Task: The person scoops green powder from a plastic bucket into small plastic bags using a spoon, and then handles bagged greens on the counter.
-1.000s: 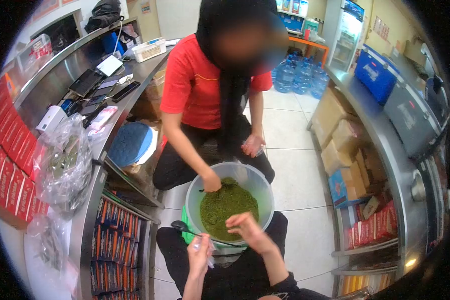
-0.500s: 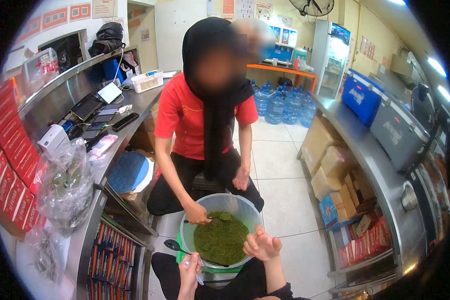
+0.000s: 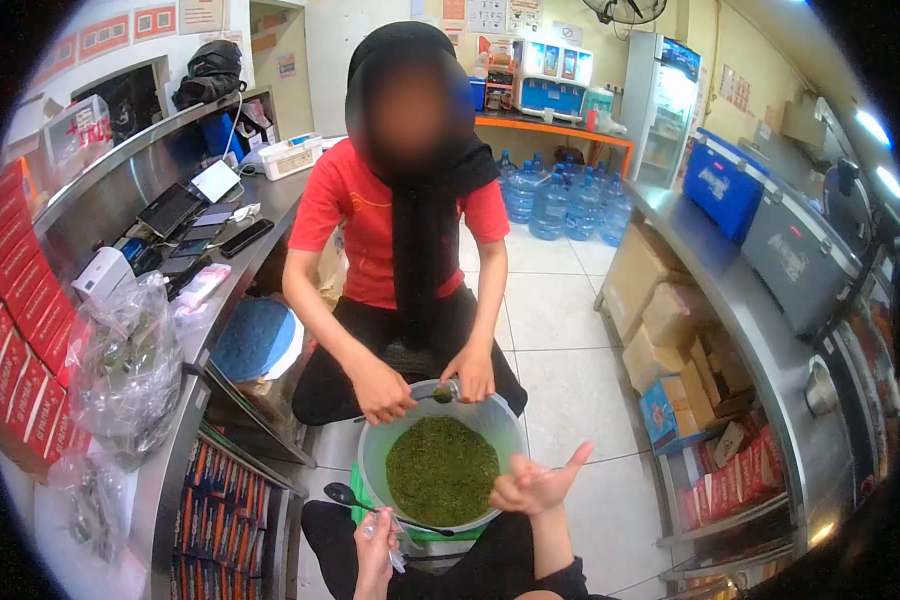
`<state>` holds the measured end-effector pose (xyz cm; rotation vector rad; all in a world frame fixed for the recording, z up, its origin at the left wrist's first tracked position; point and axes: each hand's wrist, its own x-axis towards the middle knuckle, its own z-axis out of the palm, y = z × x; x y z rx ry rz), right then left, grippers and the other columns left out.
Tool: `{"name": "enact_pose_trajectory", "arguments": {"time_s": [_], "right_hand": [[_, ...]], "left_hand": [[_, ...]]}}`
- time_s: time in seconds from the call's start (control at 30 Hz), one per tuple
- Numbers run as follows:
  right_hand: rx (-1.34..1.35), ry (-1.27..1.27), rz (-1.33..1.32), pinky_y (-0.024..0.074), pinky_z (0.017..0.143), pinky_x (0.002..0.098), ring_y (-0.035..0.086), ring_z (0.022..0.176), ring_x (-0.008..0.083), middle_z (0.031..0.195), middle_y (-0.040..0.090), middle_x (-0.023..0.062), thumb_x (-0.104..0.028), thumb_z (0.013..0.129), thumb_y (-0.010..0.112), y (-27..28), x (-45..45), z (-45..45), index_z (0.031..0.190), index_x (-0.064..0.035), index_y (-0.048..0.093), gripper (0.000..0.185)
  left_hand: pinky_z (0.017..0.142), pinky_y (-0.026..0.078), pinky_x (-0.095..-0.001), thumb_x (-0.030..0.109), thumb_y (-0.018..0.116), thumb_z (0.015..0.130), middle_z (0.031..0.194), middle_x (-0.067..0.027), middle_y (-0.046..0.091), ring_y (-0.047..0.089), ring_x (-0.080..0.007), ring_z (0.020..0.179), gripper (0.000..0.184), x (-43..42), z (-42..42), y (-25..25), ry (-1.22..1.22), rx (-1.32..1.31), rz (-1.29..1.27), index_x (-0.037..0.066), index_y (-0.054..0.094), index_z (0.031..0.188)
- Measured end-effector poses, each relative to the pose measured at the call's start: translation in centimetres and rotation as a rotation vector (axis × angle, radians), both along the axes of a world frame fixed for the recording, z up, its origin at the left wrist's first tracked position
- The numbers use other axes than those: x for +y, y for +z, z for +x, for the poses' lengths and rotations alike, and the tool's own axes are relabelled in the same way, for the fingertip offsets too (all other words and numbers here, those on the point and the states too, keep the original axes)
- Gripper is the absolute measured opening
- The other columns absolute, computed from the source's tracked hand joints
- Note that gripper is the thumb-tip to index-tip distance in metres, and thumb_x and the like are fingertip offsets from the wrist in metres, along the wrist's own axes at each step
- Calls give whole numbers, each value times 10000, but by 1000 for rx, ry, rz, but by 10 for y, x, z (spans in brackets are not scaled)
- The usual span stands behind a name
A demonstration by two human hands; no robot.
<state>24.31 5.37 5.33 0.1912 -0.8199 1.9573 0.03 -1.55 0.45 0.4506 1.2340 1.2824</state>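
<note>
My left hand (image 3: 375, 545) is closed at the bottom centre, pinching a small clear plastic bag (image 3: 397, 558); a black spoon (image 3: 342, 494) lies just beyond its fingertips. Raised at the near right rim, my right hand (image 3: 540, 483) has its thumb and some fingers spread and holds nothing. Between me and a seated co-worker stands a translucent tub (image 3: 515, 440) of chopped green mixture (image 3: 442, 465). The co-worker's hands (image 3: 382, 392) hold a spoonful of green mixture against a small clear bag over the tub's far rim.
A steel counter (image 3: 260, 235) with phones and a plastic bag (image 3: 130, 370) runs along the left, beside red boxes (image 3: 20, 385). On the right counter (image 3: 705, 270) sit blue and grey coolers (image 3: 795, 260). Water bottles (image 3: 550, 210) stand behind.
The co-worker's spoon has risen from the mixture to a bag in the other hand. My right thumb has spread outward. The view has tilted up since the first frame.
</note>
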Motion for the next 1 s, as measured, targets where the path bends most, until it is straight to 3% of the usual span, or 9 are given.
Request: {"name": "enact_pose_trajectory", "arguments": {"time_s": [0.03,0.17,0.37,0.53,0.6,0.67,0.8,0.93,1.0], "right_hand": [[93,78,78,233,499,265,311,484,135,578,370,3,-956,497,154,6,10,4,830,-132,457,938],[162,97,237,239,476,280,316,432,128,548,362,3,-944,522,175,46,74,8,777,-142,422,878],[32,149,117,239,457,265,298,391,112,535,347,7,-940,527,178,89,154,-7,745,-147,429,859],[-460,131,104,197,387,214,251,364,66,466,284,-43,-739,789,238,99,214,-53,673,-130,371,634],[-555,83,113,195,387,211,239,358,61,456,271,-47,-726,799,244,99,212,-67,669,-128,367,624],[-200,201,21,193,384,211,223,340,66,439,254,-53,-752,774,245,108,187,-71,643,-126,361,650],[-23,191,156,187,375,204,223,332,55,426,249,-58,-767,759,254,111,163,-67,611,-126,351,665],[-377,92,-10,172,339,215,194,337,42,429,228,-68,-786,724,306,111,180,-77,604,-133,355,665],[-365,129,4,172,344,215,199,339,45,431,235,-70,-804,704,294,117,158,-77,605,-133,355,681]], "left_hand": [[428,302,-193,210,546,887,623,4,479,384,-47,470,180,1,0,-2,2,-5,11,38,547,937],[425,300,-196,209,545,887,621,7,473,381,-47,468,176,0,0,-4,-10,7,27,39,546,936],[425,305,-199,212,553,884,625,7,472,387,-48,468,187,-3,-7,-1,62,-23,67,32,548,933],[425,310,-204,212,559,880,630,1,485,393,-52,466,185,-5,-12,-14,78,-21,50,33,557,928],[424,312,-207,202,548,885,633,-1,480,388,-55,462,183,-4,-13,-9,75,-19,23,23,552,925],[423,310,-208,199,543,888,637,-3,477,384,-55,462,182,-6,-14,-1,80,-11,37,20,550,925],[423,308,-206,196,536,891,651,-4,471,374,-54,467,186,-7,-15,-4,73,-10,28,14,547,930],[426,301,-200,225,555,884,638,17,445,369,-47,482,176,-6,-12,-11,20,-40,34,59,531,935],[429,301,-198,218,551,886,639,20,441,368,-46,483,166,-6,-9,-3,17,-24,37,59,532,932]]}}
